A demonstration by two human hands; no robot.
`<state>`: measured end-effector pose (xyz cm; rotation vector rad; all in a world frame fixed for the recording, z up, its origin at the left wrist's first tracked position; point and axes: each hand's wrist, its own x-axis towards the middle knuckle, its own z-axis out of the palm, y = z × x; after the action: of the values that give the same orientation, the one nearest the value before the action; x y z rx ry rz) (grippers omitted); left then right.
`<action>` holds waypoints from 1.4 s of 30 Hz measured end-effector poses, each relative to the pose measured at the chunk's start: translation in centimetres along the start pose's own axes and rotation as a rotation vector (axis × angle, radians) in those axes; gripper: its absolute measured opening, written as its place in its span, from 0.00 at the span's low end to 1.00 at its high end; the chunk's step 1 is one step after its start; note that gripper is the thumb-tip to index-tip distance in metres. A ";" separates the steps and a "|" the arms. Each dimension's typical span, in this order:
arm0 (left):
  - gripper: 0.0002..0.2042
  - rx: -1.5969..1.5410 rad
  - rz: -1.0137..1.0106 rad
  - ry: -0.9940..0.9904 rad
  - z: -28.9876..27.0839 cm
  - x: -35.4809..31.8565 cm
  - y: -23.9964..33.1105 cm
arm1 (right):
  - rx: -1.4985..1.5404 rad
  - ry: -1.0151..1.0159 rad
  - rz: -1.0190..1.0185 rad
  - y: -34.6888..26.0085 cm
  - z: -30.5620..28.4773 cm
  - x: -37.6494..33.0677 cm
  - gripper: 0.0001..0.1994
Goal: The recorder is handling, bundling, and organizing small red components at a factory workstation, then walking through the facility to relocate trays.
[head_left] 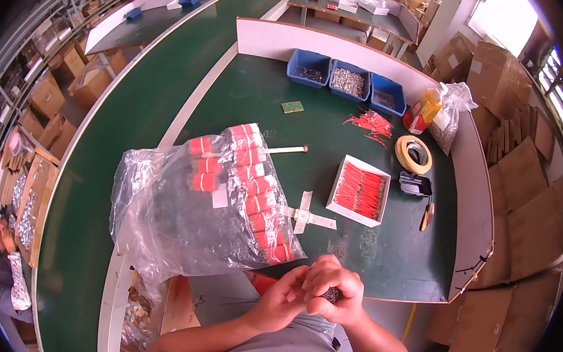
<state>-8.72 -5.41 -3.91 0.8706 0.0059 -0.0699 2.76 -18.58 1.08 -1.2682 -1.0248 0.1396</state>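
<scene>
Close to my body, at the table's near edge, both hands meet. My right hand (337, 289) is closed round a tight bundle of thin pieces (332, 295), whose dark, speckled metallic ends show below the fingers. My left hand (283, 299) is beside it, fingers bent and pressed together against the right; what they pinch is hidden. Left of the hands lies a large clear plastic bag (185, 221) with several banded red bundles (257, 204) in and on it. Further right, a white box (356, 216) holds rows of thin red pieces (359, 194).
Three blue bins (310, 68) of small metal parts line the back wall. Near them are loose red pieces (373, 122), a yellow-orange bottle (424, 109), tape rolls (413, 154), a black case (416, 184) and a knife (428, 217). Cardboard boxes (524, 202) stack at right. A person (8, 273) works far left.
</scene>
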 end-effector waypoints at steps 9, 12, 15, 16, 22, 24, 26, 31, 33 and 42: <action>0.26 0.082 0.097 -0.093 -0.5 -0.2 -0.1 | -0.074 -0.034 0.052 -1.0 0.0 0.0 0.21; 0.30 0.056 0.032 -0.089 -0.8 -0.2 0.1 | -0.070 -0.039 0.031 -1.9 0.2 0.7 0.22; 0.37 0.004 -0.103 -0.028 -1.1 -0.1 0.4 | -0.153 -0.026 -0.014 -1.4 0.2 0.4 0.23; 0.34 -0.061 -0.106 -0.057 -1.2 0.0 0.6 | -0.193 -0.025 -0.036 -1.2 0.1 0.3 0.23; 0.28 -0.086 -0.110 0.050 2.1 0.5 4.3 | -0.208 0.079 -0.112 -0.2 -0.7 -0.4 0.22; 0.27 0.000 -0.082 0.078 1.8 0.4 4.2 | -0.229 0.172 -0.135 0.0 -1.0 -0.3 0.20; 0.24 0.164 -0.015 0.141 1.3 0.1 4.0 | -0.200 0.165 0.061 0.6 -1.5 -0.6 0.19; 0.24 0.330 -0.086 0.066 -0.5 0.0 3.5 | -0.111 0.164 0.387 1.1 -2.3 -1.8 0.16; 0.22 0.382 -0.055 0.044 -0.4 -0.2 3.1 | -0.098 0.178 0.352 1.1 -2.3 -1.9 0.16; 0.19 0.505 -0.015 -0.054 -1.2 -0.1 3.2 | -0.223 0.023 0.339 0.3 -2.9 -0.8 0.24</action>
<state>-8.63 -2.42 -2.21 1.3733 -0.0584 -0.1115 4.46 -21.06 0.54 -1.6387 -0.8146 0.2763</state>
